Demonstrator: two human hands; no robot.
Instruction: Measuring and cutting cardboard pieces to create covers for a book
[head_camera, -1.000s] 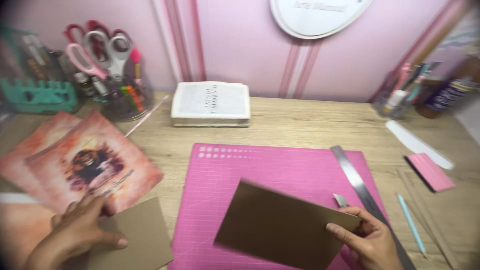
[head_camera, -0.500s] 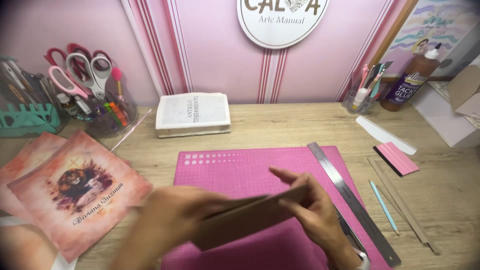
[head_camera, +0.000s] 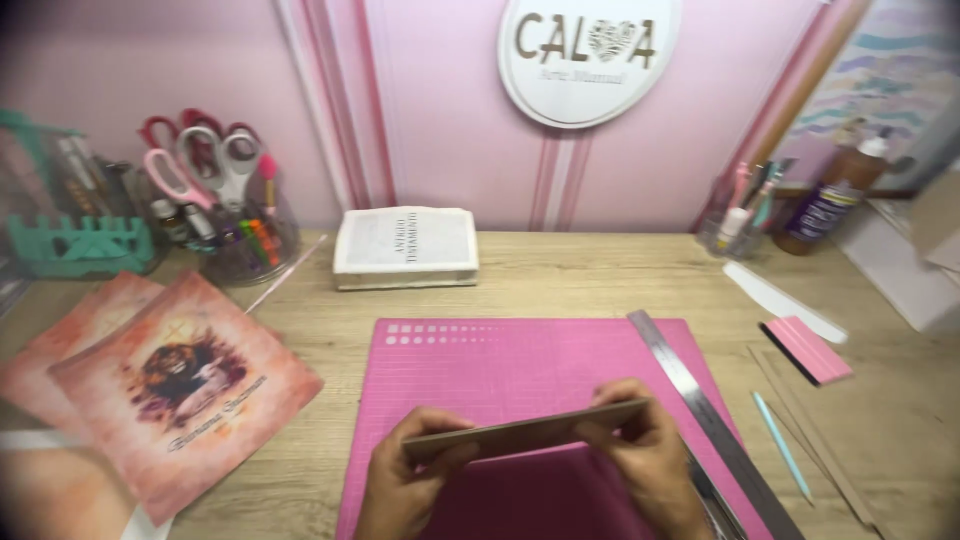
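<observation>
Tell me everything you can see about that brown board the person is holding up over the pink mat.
The brown board is a thin, flat, stiff sheet that looks like greyish-brown cardboard. It is seen almost edge-on, as a long narrow strip running left to right, its right end slightly higher. The left hand grips its left end and the right hand its right end, fingers wrapped over the top edge. It is held above the near part of the pink cutting mat, just left of the metal ruler. Its faces are hidden from view.

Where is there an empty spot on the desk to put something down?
Bare wood lies between the white book and the pen cup, and the pink mat's top half is free. The left side is crowded with printed papers; tools line the right by the metal ruler.
</observation>
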